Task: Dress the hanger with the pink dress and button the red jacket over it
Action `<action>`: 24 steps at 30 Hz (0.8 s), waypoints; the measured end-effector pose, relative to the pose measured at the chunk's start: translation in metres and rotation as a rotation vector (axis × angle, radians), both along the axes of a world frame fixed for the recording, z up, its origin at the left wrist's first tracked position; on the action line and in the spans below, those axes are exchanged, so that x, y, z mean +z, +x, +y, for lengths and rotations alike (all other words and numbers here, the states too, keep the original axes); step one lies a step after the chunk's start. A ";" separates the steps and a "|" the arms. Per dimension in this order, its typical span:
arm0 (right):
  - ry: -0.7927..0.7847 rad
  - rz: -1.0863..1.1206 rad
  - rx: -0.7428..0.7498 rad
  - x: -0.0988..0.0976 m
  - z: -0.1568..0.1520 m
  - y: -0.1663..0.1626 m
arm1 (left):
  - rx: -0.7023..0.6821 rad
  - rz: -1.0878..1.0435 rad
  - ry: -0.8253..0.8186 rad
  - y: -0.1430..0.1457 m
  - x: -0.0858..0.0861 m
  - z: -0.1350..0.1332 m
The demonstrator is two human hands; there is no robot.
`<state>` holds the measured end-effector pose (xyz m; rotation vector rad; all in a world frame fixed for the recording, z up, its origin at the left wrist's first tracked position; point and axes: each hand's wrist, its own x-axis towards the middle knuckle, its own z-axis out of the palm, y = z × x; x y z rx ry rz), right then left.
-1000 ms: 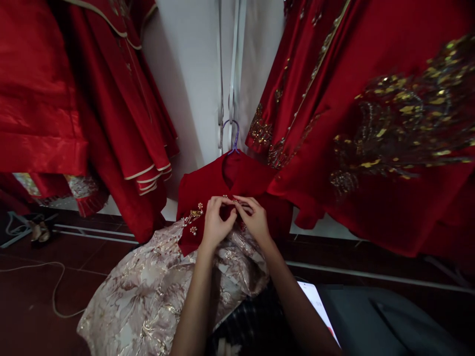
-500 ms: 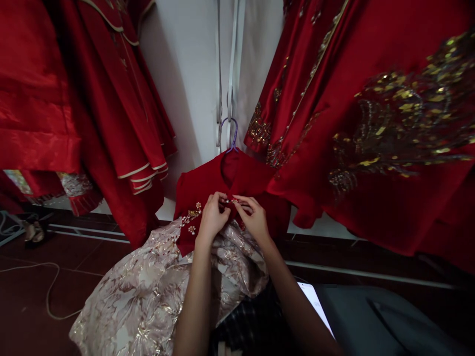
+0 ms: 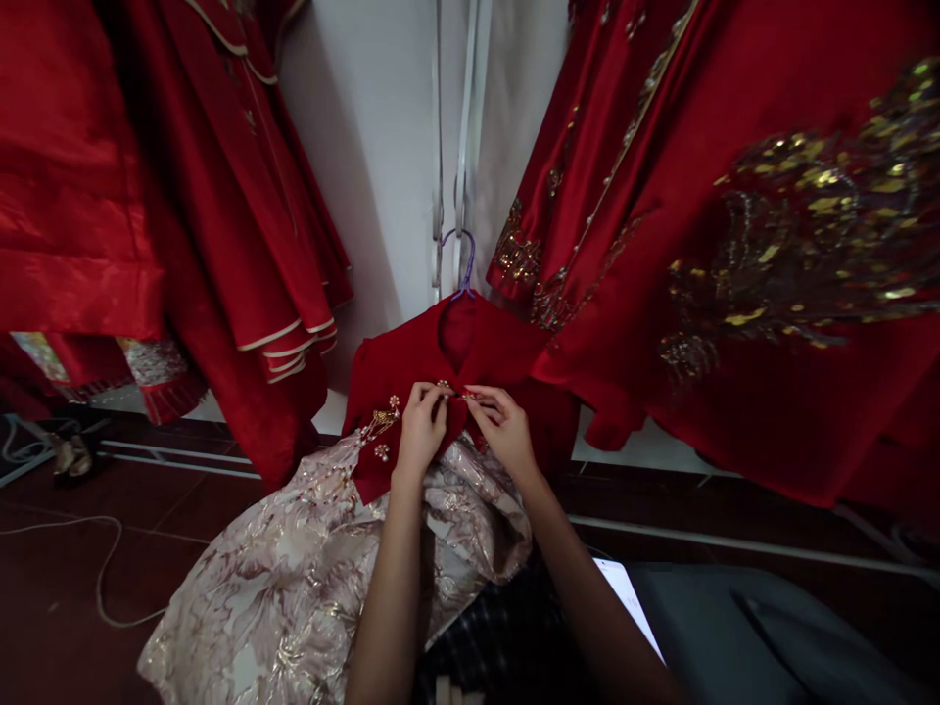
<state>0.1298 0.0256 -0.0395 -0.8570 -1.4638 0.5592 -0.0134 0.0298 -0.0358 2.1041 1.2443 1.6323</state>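
Observation:
A red jacket with beaded trim hangs by a purple hanger straight ahead of me. At its front opening, below the neckline, my left hand pinches the left edge, close to a small beaded ornament. Just beside it, my right hand pinches the opposite edge with thumb and forefinger; the fingertips of both hands nearly meet. Whatever small fastening lies between them is too small to make out. Gold beading decorates the jacket left of my hands. Beneath them bunches a pale, gold-patterned brocade skirt.
Red garments hang at the left, and a red dress with gold sequins hangs at the right. A lit phone lies on a dark seat at lower right. A pale cable runs over the floor at left.
The left fingers have shifted slightly and the beaded ornament above them now shows more. Both hands stay at the jacket's front opening. The view has moved a little.

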 end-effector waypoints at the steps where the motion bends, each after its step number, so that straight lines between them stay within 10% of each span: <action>1: -0.002 0.005 0.006 0.000 0.000 -0.001 | -0.027 -0.042 -0.009 -0.002 -0.001 0.000; 9: 0.047 -0.051 0.013 0.013 -0.003 -0.008 | -0.161 -0.365 -0.137 0.003 -0.006 0.006; 24: 0.034 0.086 -0.039 0.009 -0.007 -0.016 | -0.129 -0.136 -0.048 -0.003 0.013 -0.012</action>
